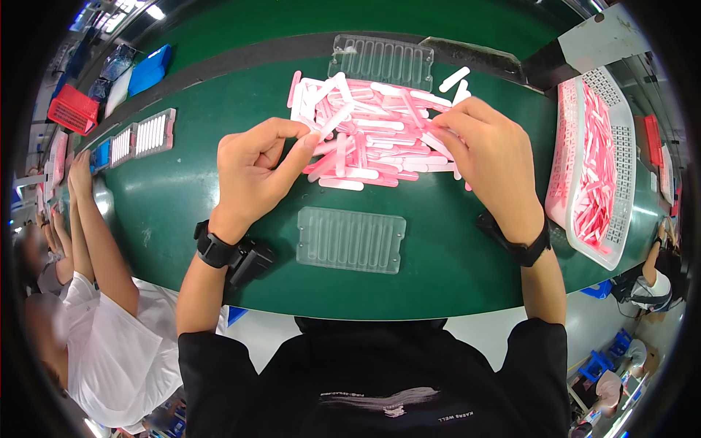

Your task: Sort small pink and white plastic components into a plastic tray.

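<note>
A heap of flat, round-ended pink and white plastic sticks (380, 139) lies on the green table. My left hand (259, 168) is closed in a pinch on a white stick (336, 121) at the heap's left side. On the right side, my right hand (489, 157) has thumb and forefinger closed together, by the end of a pink stick (412, 109); what is between the fingertips is hidden. Nearer to me lies a clear slotted plastic tray (350, 239) with nothing in its slots. A second clear tray (382, 61) sits behind the heap, partly under its edge.
At right stands a white perforated basket (556, 175) full of pink and white sticks. Trays with white sticks (150, 134) rest at the left, near a co-worker's arm (98, 219). Farther back are a red basket (73, 109) and a blue bin (150, 70).
</note>
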Demonstrator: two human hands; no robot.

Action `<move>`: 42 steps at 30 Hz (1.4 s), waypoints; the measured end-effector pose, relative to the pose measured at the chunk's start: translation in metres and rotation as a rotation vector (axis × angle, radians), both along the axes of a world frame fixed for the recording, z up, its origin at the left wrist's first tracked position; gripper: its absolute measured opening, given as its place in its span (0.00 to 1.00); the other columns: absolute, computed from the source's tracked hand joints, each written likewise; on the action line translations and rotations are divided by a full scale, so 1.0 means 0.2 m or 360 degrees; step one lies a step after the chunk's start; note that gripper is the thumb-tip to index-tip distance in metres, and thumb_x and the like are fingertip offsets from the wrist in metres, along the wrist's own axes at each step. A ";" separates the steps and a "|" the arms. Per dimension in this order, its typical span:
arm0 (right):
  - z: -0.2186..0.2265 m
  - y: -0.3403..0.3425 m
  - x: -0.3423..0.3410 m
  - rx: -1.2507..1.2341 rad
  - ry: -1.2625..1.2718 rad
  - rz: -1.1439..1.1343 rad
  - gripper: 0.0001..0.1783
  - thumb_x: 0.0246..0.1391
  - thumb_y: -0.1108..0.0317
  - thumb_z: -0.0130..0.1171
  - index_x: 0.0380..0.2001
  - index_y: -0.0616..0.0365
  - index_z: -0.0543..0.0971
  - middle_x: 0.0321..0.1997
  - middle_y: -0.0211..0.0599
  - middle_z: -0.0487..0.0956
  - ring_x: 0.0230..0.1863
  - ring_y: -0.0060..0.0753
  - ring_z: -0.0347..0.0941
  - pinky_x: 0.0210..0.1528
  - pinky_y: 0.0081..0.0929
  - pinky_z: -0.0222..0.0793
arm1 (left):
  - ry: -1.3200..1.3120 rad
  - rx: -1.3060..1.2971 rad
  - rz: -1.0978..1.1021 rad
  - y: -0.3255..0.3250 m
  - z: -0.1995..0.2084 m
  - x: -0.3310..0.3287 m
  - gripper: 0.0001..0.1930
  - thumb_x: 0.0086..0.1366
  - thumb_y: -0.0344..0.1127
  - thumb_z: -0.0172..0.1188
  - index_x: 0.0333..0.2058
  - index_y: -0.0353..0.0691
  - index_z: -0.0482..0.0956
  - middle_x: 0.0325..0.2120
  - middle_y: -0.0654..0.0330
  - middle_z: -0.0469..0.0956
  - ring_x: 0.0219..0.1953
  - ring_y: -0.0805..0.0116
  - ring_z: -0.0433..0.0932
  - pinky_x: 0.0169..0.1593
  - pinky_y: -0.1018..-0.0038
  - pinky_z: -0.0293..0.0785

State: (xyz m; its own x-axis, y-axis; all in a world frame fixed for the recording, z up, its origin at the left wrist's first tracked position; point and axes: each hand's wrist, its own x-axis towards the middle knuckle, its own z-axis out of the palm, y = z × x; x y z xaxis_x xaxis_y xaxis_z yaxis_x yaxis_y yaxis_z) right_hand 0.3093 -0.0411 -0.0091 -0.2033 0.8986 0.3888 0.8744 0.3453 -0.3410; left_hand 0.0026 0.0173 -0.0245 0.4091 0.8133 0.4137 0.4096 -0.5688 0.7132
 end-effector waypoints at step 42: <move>0.10 -0.16 -0.07 0.0060 0.0082 0.0491 0.05 0.54 0.72 0.70 0.32 0.59 0.83 0.27 0.31 0.79 0.29 0.30 0.76 0.30 0.30 0.73 | 0.0266 -0.1045 -0.0527 -0.13 0.15 0.02 0.06 0.68 0.27 0.62 0.30 0.37 0.79 0.12 0.69 0.65 0.16 0.81 0.60 0.23 0.76 0.55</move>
